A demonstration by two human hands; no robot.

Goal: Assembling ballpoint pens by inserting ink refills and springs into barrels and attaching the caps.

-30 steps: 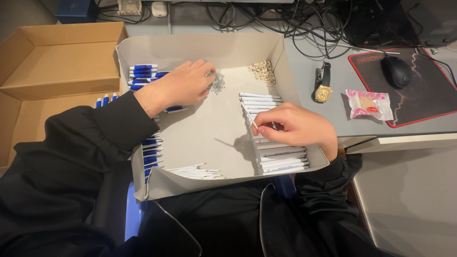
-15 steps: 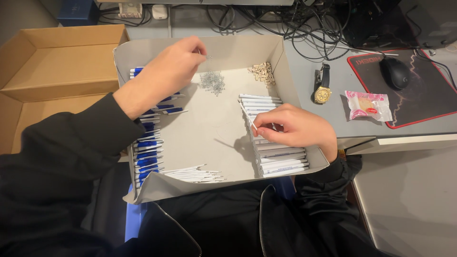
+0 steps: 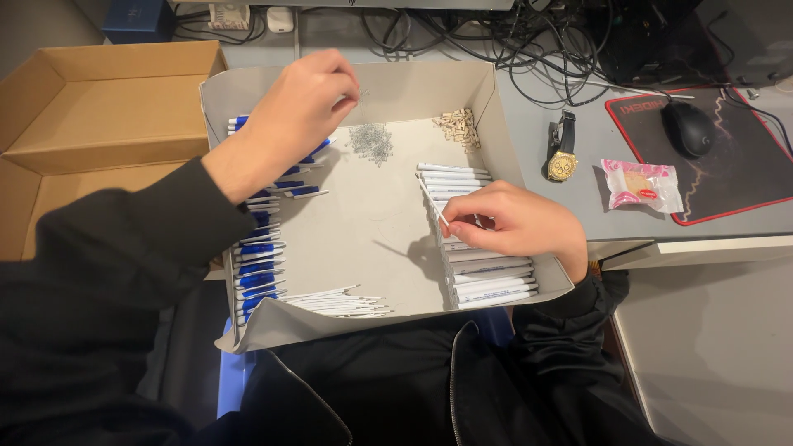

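A shallow grey box (image 3: 496, 91) rests on my lap, holding sorted pen parts. My left hand (image 3: 301, 103) hovers above its far left corner with fingertips pinched, just left of a pile of small metal springs (image 3: 372, 142); the pinched thing looks like one spring, too small to be sure. My right hand (image 3: 516, 221) lies over a stack of white pen barrels (image 3: 491, 285) and grips a thin white pen tube (image 3: 433, 205) pointing up and left. Blue-and-white pen pieces (image 3: 260, 256) line the left wall. Thin white refills (image 3: 339, 301) lie near the front.
Small tan parts (image 3: 457, 125) are heaped at the box's far right. An open cardboard box (image 3: 99, 124) stands to the left. On the desk to the right lie a wristwatch (image 3: 562, 161), a wrapped snack (image 3: 640, 186), a mouse (image 3: 687, 128) on a pad (image 3: 743, 186), and tangled cables (image 3: 462, 33).
My left hand has lifted off the spring pile and moved up and left with its fingertips pinched. My right hand has stayed over the white barrels.
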